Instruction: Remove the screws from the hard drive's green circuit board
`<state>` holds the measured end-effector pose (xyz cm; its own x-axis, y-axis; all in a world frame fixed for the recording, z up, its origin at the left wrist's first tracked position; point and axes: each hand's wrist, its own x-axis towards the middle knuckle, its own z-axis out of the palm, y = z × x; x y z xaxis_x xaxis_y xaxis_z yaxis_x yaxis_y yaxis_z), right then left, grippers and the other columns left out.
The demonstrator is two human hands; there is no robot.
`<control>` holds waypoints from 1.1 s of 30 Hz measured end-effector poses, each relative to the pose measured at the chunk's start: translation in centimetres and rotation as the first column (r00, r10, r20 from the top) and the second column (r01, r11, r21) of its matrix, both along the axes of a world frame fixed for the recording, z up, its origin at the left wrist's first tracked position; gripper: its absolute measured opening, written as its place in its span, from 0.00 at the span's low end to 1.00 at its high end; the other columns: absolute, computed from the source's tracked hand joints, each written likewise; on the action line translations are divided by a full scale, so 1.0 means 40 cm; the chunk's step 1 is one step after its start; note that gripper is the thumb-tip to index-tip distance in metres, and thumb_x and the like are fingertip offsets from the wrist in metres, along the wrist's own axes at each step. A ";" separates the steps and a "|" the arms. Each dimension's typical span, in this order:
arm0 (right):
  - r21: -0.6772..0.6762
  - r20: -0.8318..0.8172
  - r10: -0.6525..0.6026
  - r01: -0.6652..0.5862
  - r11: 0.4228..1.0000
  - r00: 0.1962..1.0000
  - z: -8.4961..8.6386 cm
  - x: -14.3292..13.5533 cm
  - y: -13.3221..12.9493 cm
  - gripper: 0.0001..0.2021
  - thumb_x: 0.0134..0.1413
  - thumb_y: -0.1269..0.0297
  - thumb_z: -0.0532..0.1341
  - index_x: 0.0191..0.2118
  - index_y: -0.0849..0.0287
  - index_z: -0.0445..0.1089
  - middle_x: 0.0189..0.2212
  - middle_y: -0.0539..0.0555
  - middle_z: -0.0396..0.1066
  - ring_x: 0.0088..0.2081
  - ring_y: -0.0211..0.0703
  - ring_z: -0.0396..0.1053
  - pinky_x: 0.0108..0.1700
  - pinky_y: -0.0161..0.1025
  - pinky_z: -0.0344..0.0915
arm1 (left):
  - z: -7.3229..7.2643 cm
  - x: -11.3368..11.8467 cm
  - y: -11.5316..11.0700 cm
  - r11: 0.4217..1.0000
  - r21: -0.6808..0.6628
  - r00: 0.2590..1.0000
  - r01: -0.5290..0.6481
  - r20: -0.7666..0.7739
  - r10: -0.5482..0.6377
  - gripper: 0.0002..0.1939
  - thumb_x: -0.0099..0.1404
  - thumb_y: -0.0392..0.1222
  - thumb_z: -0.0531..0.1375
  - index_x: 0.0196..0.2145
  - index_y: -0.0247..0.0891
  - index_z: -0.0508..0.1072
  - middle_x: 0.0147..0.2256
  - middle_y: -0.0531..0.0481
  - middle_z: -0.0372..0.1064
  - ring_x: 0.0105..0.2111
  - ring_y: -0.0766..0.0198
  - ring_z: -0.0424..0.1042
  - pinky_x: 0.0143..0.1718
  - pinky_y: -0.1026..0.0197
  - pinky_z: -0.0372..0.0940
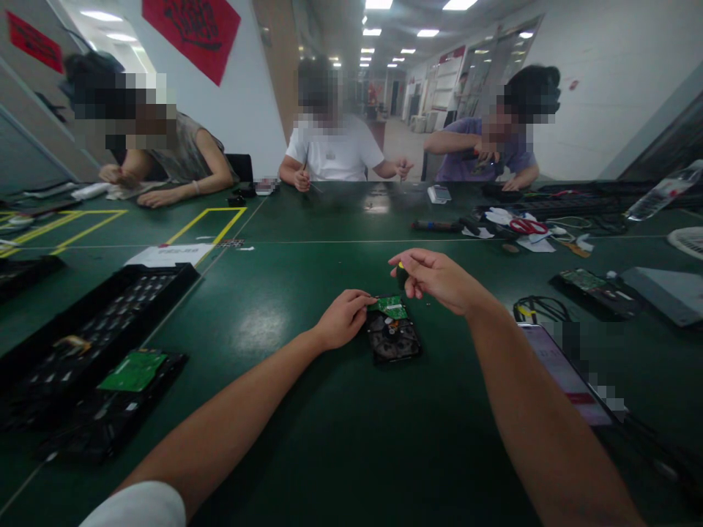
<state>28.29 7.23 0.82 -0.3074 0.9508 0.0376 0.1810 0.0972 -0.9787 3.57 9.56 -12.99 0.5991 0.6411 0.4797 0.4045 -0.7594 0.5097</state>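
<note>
Grip check: right hand [436, 282] was closed round a black-and-yellow tool handle [402, 275], at or just past the far end of the hard drive [392, 342]; tip not visible, contact couldn't be told. Left hand [345, 320] gripped the drive's far-left edge. Drive lay flat on the green table [285, 454], green board [391, 307] up. My read: step wanted drive pinned, tool square, pressure light, left fingertips clear of the tip. Phone [565, 373] sat right; second board unit [135, 372] left, beside black tray [151, 307]. Three co-workers [335, 154] opposite.
</note>
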 end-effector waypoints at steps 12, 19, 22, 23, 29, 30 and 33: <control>0.164 0.179 -0.224 0.195 0.967 0.958 0.003 0.021 0.010 0.15 0.59 0.49 0.69 0.37 0.57 0.75 0.27 0.50 0.72 0.28 0.38 0.66 0.28 0.36 0.60 | -0.002 -0.005 0.003 0.997 -0.072 0.998 -0.027 0.049 0.031 0.13 0.72 0.33 0.55 0.51 0.41 0.72 0.52 0.41 0.72 0.56 0.53 0.72 0.61 0.44 0.69; 0.151 0.155 -0.277 0.254 0.955 0.948 -0.004 0.015 0.015 0.12 0.55 0.54 0.70 0.34 0.57 0.72 0.27 0.50 0.72 0.27 0.38 0.66 0.28 0.37 0.61 | -0.008 -0.005 0.006 0.992 -0.098 0.993 -0.076 0.082 0.084 0.07 0.73 0.36 0.56 0.47 0.40 0.71 0.51 0.41 0.72 0.55 0.53 0.72 0.60 0.44 0.68; 0.150 0.145 -0.271 0.249 0.957 0.952 -0.005 0.012 0.017 0.10 0.55 0.57 0.69 0.35 0.57 0.74 0.27 0.49 0.72 0.26 0.37 0.65 0.27 0.36 0.59 | -0.013 -0.005 0.010 0.989 -0.107 0.990 -0.103 0.086 0.113 0.06 0.74 0.37 0.56 0.46 0.40 0.72 0.50 0.41 0.73 0.53 0.53 0.73 0.59 0.44 0.69; 0.147 0.147 -0.264 0.243 0.959 0.953 -0.004 0.012 0.017 0.09 0.56 0.57 0.68 0.35 0.57 0.74 0.27 0.49 0.72 0.25 0.36 0.65 0.26 0.35 0.58 | -0.015 -0.005 0.012 0.987 -0.109 0.989 -0.114 0.086 0.124 0.06 0.73 0.37 0.57 0.46 0.40 0.72 0.49 0.42 0.73 0.53 0.53 0.73 0.59 0.44 0.69; 0.077 0.158 -0.162 0.151 0.985 0.974 0.008 0.008 0.009 0.10 0.63 0.59 0.61 0.38 0.58 0.78 0.27 0.50 0.71 0.23 0.34 0.63 0.23 0.34 0.54 | -0.018 -0.001 0.017 0.981 -0.119 0.982 -0.152 0.095 0.164 0.05 0.71 0.36 0.58 0.44 0.41 0.72 0.48 0.44 0.74 0.52 0.54 0.74 0.58 0.47 0.69; 0.061 0.160 -0.138 0.130 0.990 0.977 0.010 0.006 0.006 0.11 0.64 0.59 0.61 0.38 0.58 0.79 0.27 0.50 0.72 0.23 0.34 0.64 0.23 0.34 0.54 | -0.016 -0.001 0.017 0.980 -0.125 0.981 -0.155 0.100 0.168 0.05 0.71 0.35 0.58 0.43 0.41 0.72 0.47 0.44 0.75 0.51 0.54 0.74 0.58 0.47 0.69; 0.007 0.121 -0.069 0.069 0.998 0.990 0.013 -0.001 -0.001 0.12 0.65 0.56 0.63 0.38 0.58 0.78 0.30 0.52 0.75 0.24 0.34 0.67 0.23 0.34 0.59 | -0.011 -0.001 0.017 0.975 -0.145 0.976 -0.166 0.118 0.183 0.05 0.71 0.35 0.58 0.43 0.41 0.73 0.46 0.45 0.76 0.50 0.55 0.75 0.57 0.48 0.69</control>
<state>28.23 7.18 1.35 -0.2435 0.9699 0.0073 0.3041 0.0835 -0.9490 3.54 10.25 -13.45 0.4107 0.7938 0.4485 0.4486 -0.6042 0.6586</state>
